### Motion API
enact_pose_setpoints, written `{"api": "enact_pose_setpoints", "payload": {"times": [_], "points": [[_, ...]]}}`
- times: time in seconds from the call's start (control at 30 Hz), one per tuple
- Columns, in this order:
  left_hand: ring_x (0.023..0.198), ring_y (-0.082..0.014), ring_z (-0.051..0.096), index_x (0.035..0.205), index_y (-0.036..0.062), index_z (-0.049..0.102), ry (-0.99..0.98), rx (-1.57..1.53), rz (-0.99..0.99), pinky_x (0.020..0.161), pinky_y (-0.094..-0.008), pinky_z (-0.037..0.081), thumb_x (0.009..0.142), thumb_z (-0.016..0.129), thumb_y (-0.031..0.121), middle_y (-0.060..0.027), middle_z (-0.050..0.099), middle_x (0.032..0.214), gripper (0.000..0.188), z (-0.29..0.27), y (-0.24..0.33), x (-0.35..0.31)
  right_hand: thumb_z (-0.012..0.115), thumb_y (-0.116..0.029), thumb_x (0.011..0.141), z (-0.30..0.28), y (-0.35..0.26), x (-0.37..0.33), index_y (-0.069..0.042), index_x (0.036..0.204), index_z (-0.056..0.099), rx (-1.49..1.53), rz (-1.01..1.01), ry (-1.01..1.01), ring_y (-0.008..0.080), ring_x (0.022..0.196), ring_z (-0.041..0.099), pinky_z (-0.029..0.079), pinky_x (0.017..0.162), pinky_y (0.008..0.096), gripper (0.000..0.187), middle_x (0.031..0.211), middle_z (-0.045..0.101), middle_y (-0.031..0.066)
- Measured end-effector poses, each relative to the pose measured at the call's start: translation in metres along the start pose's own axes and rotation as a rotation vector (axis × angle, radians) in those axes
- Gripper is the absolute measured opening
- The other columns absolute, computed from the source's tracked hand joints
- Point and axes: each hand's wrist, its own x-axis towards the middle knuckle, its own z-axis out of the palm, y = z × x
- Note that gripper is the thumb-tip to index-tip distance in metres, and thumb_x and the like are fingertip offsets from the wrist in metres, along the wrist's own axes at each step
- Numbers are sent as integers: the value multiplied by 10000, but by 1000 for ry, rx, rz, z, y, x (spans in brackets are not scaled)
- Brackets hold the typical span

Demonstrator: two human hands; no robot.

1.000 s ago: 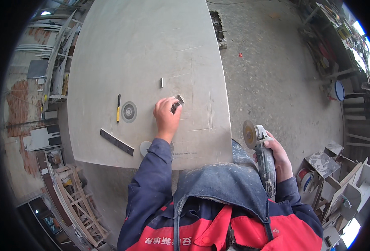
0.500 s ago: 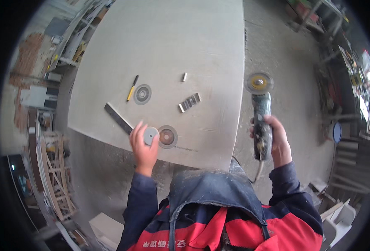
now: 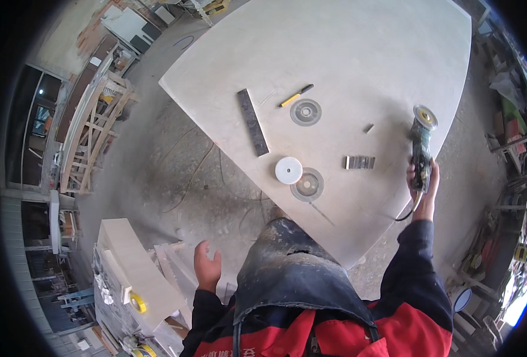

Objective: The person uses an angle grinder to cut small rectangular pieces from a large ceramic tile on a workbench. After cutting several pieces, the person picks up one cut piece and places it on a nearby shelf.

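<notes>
Fingers of right hand [image 3: 423, 185] wrapped around angle grinder [image 3: 421, 143], held over stone slab [image 3: 358, 59]. Left hand [image 3: 207, 266] empty, fingers loosely curled, off the slab.

The person wears a work jacket with dark navy sleeves that run down to both wrists, and bright red panels across the chest and shoulders. Over the front hangs a dark grey apron, dusty and smeared with pale patches. A thin dark strap or cord runs down the red chest panel. Both hands, left hand [image 3: 207, 266] and right hand [image 3: 424, 185], are bare, without gloves.
</notes>
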Motion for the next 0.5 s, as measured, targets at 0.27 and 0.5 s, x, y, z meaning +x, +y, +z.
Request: {"api": "enact_pose_setpoints", "payload": {"times": [0.27,0.5], "points": [[1280,-406,670,1406,2,647,-144,-39,159,1081,-463,555,903,823,104,-225,688,1400,542,8,-32,92,661,-113,922,39,69,-77,-70,1625,459,-2013,-426,861,466,975,780,648,868,536,732,1195,767,302],[1341,-412,651,1403,1,645,-157,-94,175,1105,-461,560,917,812,107,-222,677,1436,524,-36,-82,206,751,-245,895,35,74,-64,-29,1551,521,-2276,-190,1026,487,1187,735,579,1024,571,728,1229,776,295]]}}
